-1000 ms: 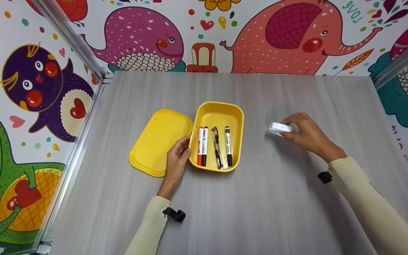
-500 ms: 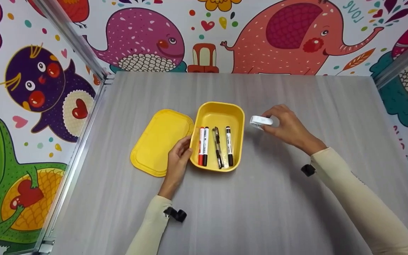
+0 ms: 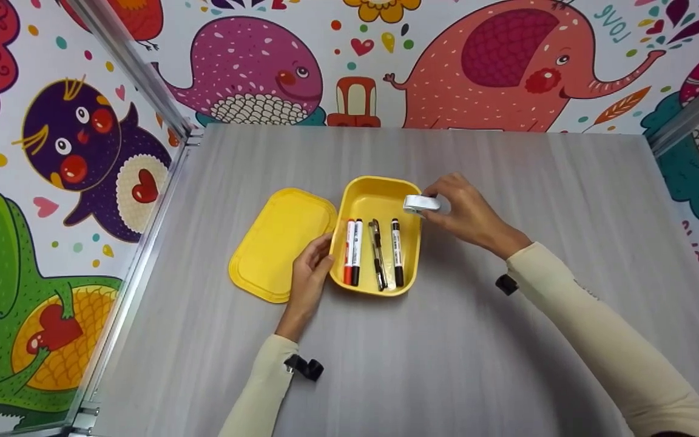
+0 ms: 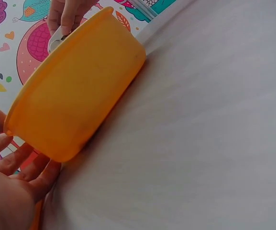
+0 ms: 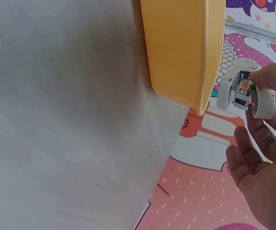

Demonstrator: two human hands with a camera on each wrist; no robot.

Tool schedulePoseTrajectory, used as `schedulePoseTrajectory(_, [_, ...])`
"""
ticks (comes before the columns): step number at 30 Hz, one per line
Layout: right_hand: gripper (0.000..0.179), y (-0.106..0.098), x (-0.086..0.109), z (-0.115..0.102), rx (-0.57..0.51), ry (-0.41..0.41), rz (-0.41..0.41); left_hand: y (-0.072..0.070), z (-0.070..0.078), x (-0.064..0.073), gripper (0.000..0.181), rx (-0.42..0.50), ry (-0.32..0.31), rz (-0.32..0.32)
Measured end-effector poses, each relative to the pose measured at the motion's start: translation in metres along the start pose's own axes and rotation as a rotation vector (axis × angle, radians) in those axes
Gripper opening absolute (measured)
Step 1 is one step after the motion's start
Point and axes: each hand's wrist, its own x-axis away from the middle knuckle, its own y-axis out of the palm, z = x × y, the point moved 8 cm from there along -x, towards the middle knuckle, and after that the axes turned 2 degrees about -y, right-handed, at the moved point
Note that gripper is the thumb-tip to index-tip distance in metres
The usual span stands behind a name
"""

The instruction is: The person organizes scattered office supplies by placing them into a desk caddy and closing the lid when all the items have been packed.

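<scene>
- From the head camera I take the yellow box [image 3: 377, 199] as my clock centre; it sits upright and uncovered on the grey table [image 3: 477, 370].
- The right hand [image 3: 471, 213] is at 2 o'clock, its thumb and at least 1 finger pinching a white rounded gadget [image 3: 420, 204]; its gap is only as wide as that piece, and my right wrist view shows the lower fingers loosely curled.
- That gadget overlaps the box's rim at 2 o'clock as I look down; whether it touches the rim I can't tell. My right wrist feed shows its open middle with small parts inside.
- At 8 o'clock I have the left hand [image 3: 308, 272], fingers spread and slightly bent, resting against the outside of the box rather than wrapped round it.
- Inside the box I count 4 writing tools: a red marker [image 3: 349, 252] and a black-capped marker [image 3: 357, 252] side by side towards 8, a slim dark pen [image 3: 378, 255] at 6, and another black marker [image 3: 397, 252] towards 4.
- The yellow lid [image 3: 280, 240] lies flat at 9 o'clock, just beside the box.
- Black clips show on both cream sleeves: 1 at 7 o'clock [image 3: 307, 367], 1 at 4.
- On the wall I see a purple whale [image 3: 246, 67] at 11 and a coral elephant [image 3: 446, 91] at 1.
</scene>
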Motion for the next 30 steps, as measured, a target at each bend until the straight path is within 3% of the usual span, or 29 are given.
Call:
schedulePoseTrajectory(6, [0.026, 0.010, -0.011, -0.005, 0.007, -0.030, -0.017, 0.000, 0.000, 0.000, 0.048, 0.004, -0.005, 0.004])
schedulePoseTrajectory(19, [0.025, 0.029, -0.032, 0.002, -0.020, 0.005, -0.054, -0.002, 0.001, 0.001, 0.047, 0.005, 0.006, 0.013])
schedulePoseTrajectory(30, [0.025, 0.048, -0.042, 0.018, -0.005, -0.027, -0.001, 0.000, -0.001, 0.000, 0.047, -0.007, 0.003, 0.015])
